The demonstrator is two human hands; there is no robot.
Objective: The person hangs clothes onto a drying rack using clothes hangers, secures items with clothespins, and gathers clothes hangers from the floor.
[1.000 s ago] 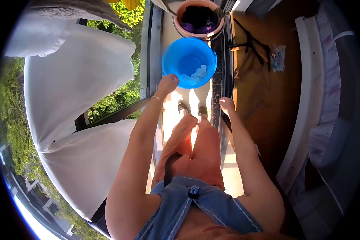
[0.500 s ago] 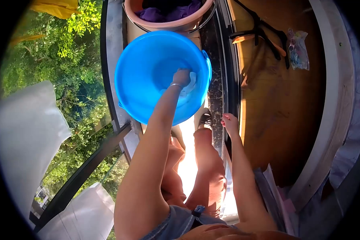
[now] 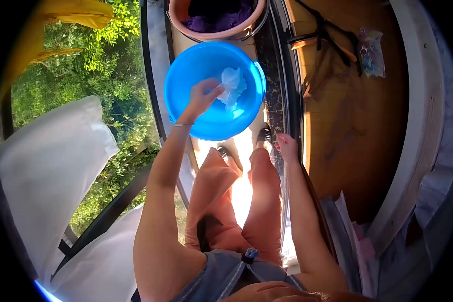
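White cloth (image 3: 232, 84) in blue bucket (image 3: 178, 75), toward 3 o'clock inside. Left hand (image 3: 202, 95) reaches in from 7 o'clock, fingertips pinching cloth's near edge. Right hand (image 3: 287, 147) at 4 o'clock of bucket, fingers curled; cannot tell whether around anything.

Cloth looks thin, soft, light; likely limp, maybe damp and slippery. Best hold: gathered edge, 2 or more fingers plus thumb.

Bucket wall rings cloth, limits sideways pull. Pink bucket (image 3: 175, 16) with purple fabric (image 3: 221, 21) crowds 12 o'clock. Black hangers (image 3: 321, 31) at 2 o'clock, beyond door track (image 3: 293, 75).
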